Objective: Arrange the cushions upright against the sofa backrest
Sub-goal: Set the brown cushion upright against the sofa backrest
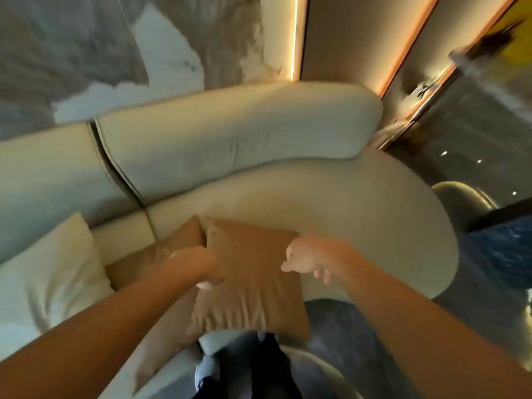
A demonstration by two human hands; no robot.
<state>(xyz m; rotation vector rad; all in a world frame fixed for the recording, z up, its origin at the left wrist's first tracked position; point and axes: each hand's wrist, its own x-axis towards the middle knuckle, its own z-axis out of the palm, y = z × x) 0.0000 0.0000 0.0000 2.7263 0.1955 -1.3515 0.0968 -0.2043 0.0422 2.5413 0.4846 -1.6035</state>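
Nearest the lens, two bare forearms are seen reaching forward and down, and between them a brown cushion is held over the front edge of the seat. The left hand is closed on the cushion's left edge, fingers curled round it, thumb underneath. The right hand is set at the cushion's upper right corner; its fingers are loosely curled, and whether fabric is actually pinched there cannot be told through the blur.

The cream sofa is spread beyond both hands, its curved seat swinging away past the right hand, its backrest well ahead of the fingertips. A second brown cushion is tucked just behind the left hand, touching the first, and a pale cushion is slumped further out to that hand's left — none of the three is yet standing against the backrest.

The held cushion is judged light and soft: its cover is wrinkled and its body sags between the two hands. A hold on opposite edges or top corners should serve, and no slipping is expected from such fabric. The seat looks yielding — a cushion stood on it may lean unless pressed back. Behind the sofa, a marbled wall and lit vertical panels can be made out.
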